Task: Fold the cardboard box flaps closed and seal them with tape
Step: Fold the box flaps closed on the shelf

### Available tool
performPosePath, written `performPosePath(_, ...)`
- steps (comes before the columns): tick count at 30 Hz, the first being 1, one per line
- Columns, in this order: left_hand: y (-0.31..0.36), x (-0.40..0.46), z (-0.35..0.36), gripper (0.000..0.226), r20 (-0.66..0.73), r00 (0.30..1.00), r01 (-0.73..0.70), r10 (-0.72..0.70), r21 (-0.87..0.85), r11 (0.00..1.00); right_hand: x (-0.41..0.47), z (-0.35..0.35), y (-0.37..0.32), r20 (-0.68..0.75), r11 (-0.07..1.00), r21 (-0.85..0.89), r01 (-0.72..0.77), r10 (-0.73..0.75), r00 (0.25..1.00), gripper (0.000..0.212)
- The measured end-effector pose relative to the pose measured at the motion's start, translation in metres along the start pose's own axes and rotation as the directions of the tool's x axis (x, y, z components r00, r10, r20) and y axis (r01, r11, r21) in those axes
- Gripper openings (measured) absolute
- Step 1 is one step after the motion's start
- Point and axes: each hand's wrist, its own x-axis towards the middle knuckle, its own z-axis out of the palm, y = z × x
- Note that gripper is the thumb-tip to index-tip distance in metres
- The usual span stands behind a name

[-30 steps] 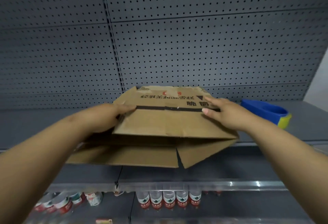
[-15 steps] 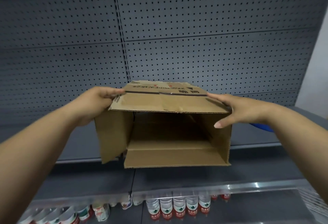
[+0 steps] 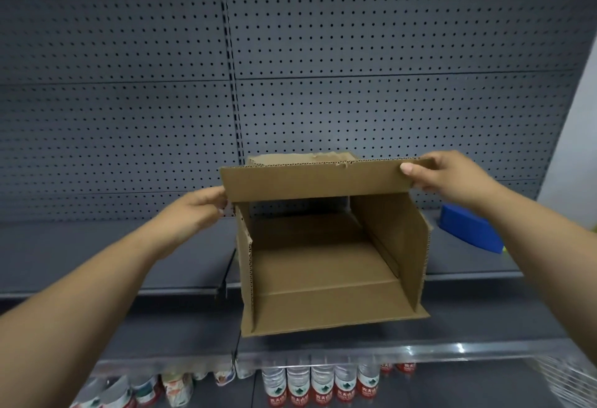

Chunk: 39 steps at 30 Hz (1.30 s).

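On the grey shelf [image 3: 468,255], in front of a dark pegboard wall [image 3: 355,68], a brown cardboard box [image 3: 323,252] lies on its side with its open mouth turned toward the camera. Its plain corrugated inside shows, with a crease running across the lower panel. All four flaps are unfolded: the upper flap [image 3: 316,181] stands up above the opening, the lower one lies flat and juts past the shelf's front edge, and the two side flaps point forward, the right one showing its broad inner face and the left one seen nearly edge-on. A small ragged tear marks the top edge of the upper flap.

The left hand [image 3: 193,213] is at the box's upper left corner, fingers curled against the cardboard where the upper flap meets the side; its grip looks closed on that corner. The right hand [image 3: 442,175] pinches the upper flap's right end, thumb on the near face and fingers behind.

A blue tape dispenser [image 3: 468,233] sits on the shelf just to the right of the box, apart from it. Below, a lower shelf holds a row of bottles [image 3: 319,385] with red and white labels.
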Motion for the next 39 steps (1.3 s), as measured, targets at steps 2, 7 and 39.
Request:
performPosePath(2,-0.004,0.0,0.004,0.055,0.016,0.996,-0.093,0.092,0.049,0.994,0.007,0.003,0.005,-0.051,0.999,0.032,-0.019,0.021,0.998,0.037)
performPosePath(7,-0.01,0.004,0.028,0.1,-0.089,0.979,-0.174,0.182,0.09,0.981,0.025,0.014,0.007,-0.164,0.989,0.142,-0.049,0.072,0.984,0.056)
performPosePath(39,-0.041,0.056,0.054,0.122,-0.474,0.858,-0.087,0.197,0.244,0.966,0.013,0.061,0.062,-0.232,0.957,-0.08,0.28,-0.291,0.928,0.126)
